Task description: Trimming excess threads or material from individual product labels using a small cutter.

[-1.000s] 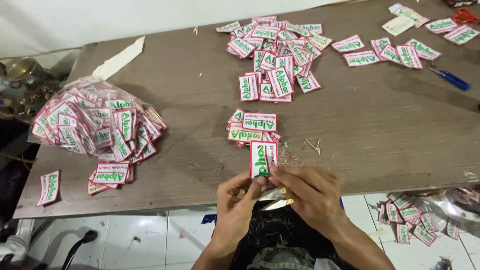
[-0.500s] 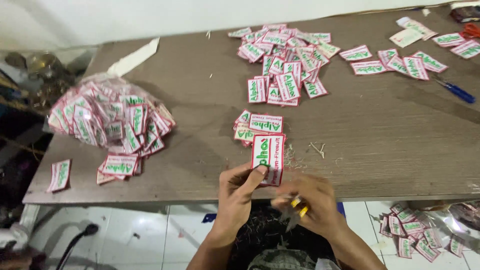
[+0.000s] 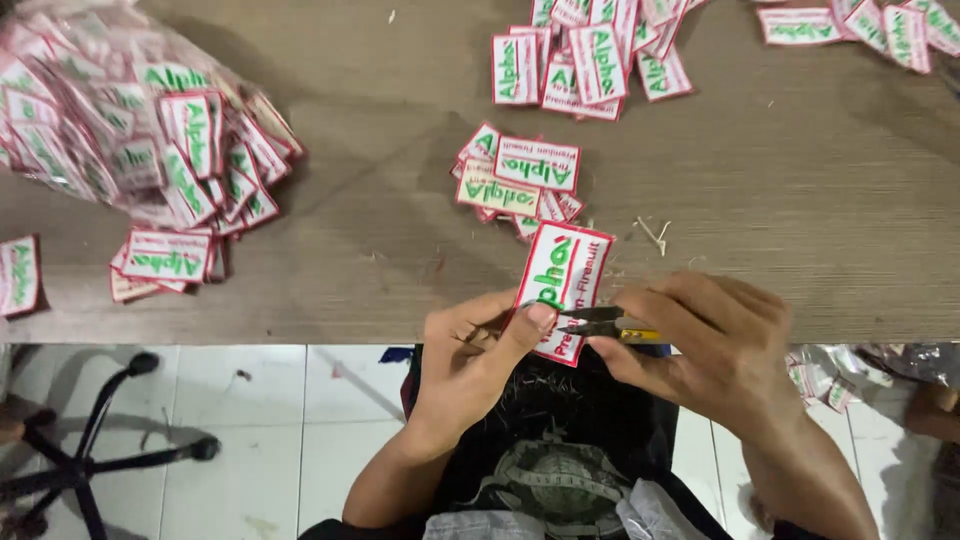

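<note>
— Patch (image 3: 562, 272): where is it?
— At the near edge of the table (image 3: 780, 210), tilted, its lower end hanging past the edge. White, red border, green lettering.
— Who has it?
— Left hand (image 3: 470, 350). Thumb on the front, fingers curled behind, pinched shut on the lower left edge.
— And the right hand (image 3: 715, 345)?
— Just right of the patch, closed around a snip (image 3: 600, 322) with a yellow grip. The dark blades point left and meet the patch's lower right edge, near the left thumb.
— Blades open?
— Nearly together; I can't tell more.
— What's around?
— A small pile (image 3: 520, 180) of the same patches just beyond it, thread bits (image 3: 655, 235) to the right, a bigger spread (image 3: 590, 60) farther back, and a clear bag (image 3: 120, 120) full of them far left.
</note>
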